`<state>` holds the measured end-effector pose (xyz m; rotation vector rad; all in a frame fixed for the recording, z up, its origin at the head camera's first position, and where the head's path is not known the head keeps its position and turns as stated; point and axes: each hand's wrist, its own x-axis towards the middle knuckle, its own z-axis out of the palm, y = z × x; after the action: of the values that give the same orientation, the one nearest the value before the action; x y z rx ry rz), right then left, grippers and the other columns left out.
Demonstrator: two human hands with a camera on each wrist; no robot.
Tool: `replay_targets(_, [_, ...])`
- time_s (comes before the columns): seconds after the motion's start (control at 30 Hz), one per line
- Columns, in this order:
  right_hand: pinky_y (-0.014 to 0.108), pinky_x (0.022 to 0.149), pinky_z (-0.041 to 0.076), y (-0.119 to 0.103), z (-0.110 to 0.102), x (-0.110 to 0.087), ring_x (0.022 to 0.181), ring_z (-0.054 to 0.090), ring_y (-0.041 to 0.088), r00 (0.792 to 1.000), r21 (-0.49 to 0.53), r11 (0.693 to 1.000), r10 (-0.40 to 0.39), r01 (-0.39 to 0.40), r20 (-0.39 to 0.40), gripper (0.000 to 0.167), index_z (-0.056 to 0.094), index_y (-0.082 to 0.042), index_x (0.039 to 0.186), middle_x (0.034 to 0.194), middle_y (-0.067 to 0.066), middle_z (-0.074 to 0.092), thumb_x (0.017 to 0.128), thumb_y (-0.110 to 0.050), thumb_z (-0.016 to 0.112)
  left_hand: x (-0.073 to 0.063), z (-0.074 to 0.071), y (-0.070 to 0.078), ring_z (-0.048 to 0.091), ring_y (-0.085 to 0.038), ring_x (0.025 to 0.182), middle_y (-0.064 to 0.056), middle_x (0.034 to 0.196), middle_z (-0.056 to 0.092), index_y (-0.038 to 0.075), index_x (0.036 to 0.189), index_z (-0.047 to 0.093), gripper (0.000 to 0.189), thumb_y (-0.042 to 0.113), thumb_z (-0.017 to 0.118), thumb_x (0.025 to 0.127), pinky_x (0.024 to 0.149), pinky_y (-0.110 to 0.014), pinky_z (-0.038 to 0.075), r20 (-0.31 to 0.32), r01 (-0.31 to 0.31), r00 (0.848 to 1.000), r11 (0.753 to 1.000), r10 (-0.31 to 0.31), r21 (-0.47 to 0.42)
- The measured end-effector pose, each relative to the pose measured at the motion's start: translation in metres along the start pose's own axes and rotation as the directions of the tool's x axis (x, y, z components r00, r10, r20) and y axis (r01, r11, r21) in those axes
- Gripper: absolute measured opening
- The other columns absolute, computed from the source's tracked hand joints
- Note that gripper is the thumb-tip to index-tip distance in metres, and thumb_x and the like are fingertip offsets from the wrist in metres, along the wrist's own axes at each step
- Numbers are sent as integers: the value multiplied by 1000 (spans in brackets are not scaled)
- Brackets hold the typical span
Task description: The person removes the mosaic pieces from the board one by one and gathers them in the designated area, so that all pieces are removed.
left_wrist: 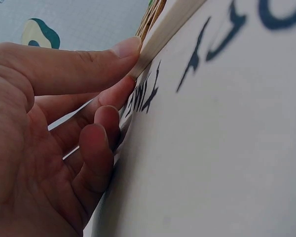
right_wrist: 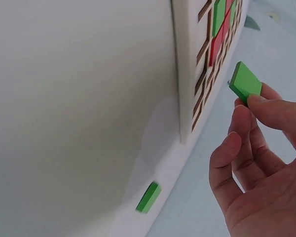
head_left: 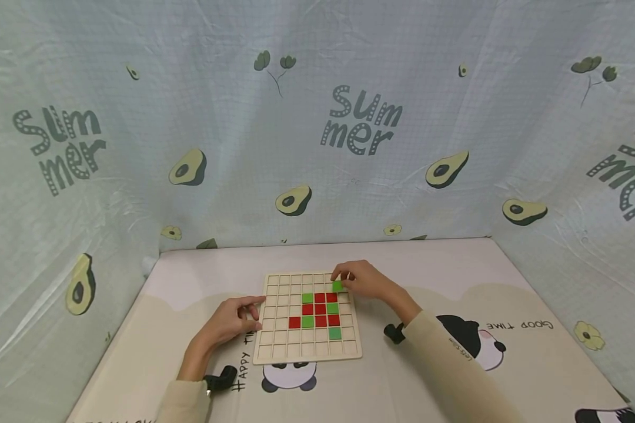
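A wooden grid board [head_left: 280,339] lies on the table, with several red tiles [head_left: 320,309] and green tiles [head_left: 335,333] set in its squares. At the board's left edge, my left hand [head_left: 233,320] touches the rim with thumb and forefinger spread apart. In the left wrist view the thumb tip [left_wrist: 128,48] presses against the pale side of the board. Between thumb and fingers, my right hand [head_left: 369,281] pinches a square green tile [right_wrist: 245,83] over the board's far right corner. The remaining fingers of that hand curl loosely beneath the tile in the right wrist view.
Another green tile [right_wrist: 149,197] lies on the table beside the board, seen only in the right wrist view. Printed cloth [head_left: 423,370] with pandas and lettering covers the table. Avocado-patterned curtains [head_left: 233,117] hang at the back and both sides.
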<state>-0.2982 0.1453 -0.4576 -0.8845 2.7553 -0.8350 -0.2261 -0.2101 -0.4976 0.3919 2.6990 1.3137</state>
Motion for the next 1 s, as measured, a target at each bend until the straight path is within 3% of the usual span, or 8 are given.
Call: replay_targets(1.0, [32, 70, 49, 60, -37, -27, 76, 59, 14, 993, -25, 995, 90, -92, -77, 23, 75, -12, 111, 96, 8, 71, 94, -3, 61, 2, 1, -4, 47, -8, 65, -1, 85, 65, -2, 135, 65, 61, 5, 82, 76, 60, -22, 38, -2, -10, 1000, 1000, 10, 20])
